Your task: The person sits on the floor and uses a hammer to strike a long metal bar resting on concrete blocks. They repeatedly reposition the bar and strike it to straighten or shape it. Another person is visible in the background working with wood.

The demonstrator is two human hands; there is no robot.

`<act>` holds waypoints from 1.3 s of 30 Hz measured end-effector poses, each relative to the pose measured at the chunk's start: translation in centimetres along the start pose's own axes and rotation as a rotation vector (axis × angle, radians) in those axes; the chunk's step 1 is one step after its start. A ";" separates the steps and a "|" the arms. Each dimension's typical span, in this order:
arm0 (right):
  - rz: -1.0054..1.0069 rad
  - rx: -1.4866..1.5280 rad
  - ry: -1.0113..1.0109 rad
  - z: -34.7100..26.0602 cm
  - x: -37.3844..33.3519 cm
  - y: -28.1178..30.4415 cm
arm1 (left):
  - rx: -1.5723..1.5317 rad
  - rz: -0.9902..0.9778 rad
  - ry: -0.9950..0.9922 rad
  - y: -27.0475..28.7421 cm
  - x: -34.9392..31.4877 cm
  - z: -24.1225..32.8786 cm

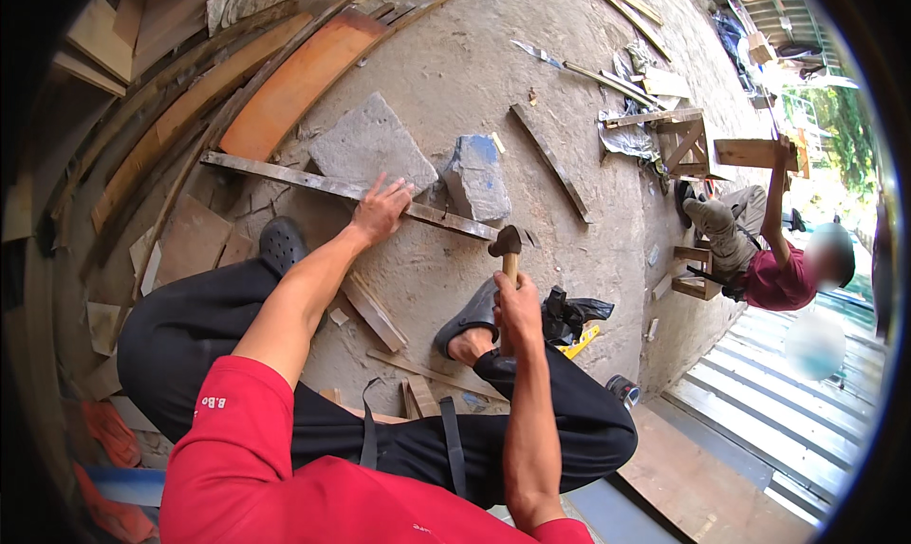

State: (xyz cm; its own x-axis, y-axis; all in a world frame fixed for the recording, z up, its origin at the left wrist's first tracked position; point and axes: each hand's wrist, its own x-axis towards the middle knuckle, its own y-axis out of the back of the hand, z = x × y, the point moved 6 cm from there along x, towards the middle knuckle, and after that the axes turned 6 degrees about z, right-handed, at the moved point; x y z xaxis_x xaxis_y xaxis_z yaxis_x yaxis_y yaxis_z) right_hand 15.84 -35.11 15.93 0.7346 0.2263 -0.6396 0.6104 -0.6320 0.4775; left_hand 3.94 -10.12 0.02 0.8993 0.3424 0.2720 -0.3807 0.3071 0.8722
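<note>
A long narrow wooden strip (285, 174) lies slantwise in front of me, resting against a grey concrete block (372, 145). My left hand (382, 208) is closed over the strip's middle, its fingertips reaching toward the block. My right hand (517, 307) grips the wooden handle of a claw hammer (511, 243). The hammer's dark head is at the right end of the strip; I cannot tell whether they touch. Just beyond that end stands a smaller stone block (477, 178) with blue paint marks. A thin dark piece stands up by the strip near this block, too small to name.
Curved boards and an orange panel (294, 84) lie at the left. Another wood strip (550, 164) and scrap pieces are on the ground. A black plastic bag (569, 316) lies by my right foot. At the right, a person (773, 250) holds a board (754, 153).
</note>
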 end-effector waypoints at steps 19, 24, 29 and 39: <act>-0.151 -1.569 0.428 -15.6 8.4 -5.9 | 0.202 -0.260 -0.046 0.9 3.8 -3.2; -0.139 -1.792 0.363 -17.9 11.7 -10.4 | 0.149 -0.302 -0.104 0.0 4.1 -2.6; -0.202 -1.972 0.308 -20.4 12.1 -14.7 | 0.240 -0.240 -0.119 0.2 3.7 -3.7; -0.495 -1.976 0.514 -21.1 13.7 -10.9 | 0.086 -0.234 -0.039 0.6 4.1 -3.6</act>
State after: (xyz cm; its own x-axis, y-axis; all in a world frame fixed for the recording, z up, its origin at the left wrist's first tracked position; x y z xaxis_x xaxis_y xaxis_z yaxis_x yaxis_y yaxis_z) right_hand 25.48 -9.52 14.70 0.2352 0.4435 -0.8649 -0.0929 0.8960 0.4342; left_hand 6.65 -5.29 0.23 0.9691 0.2360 0.0723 -0.1428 0.2971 0.9441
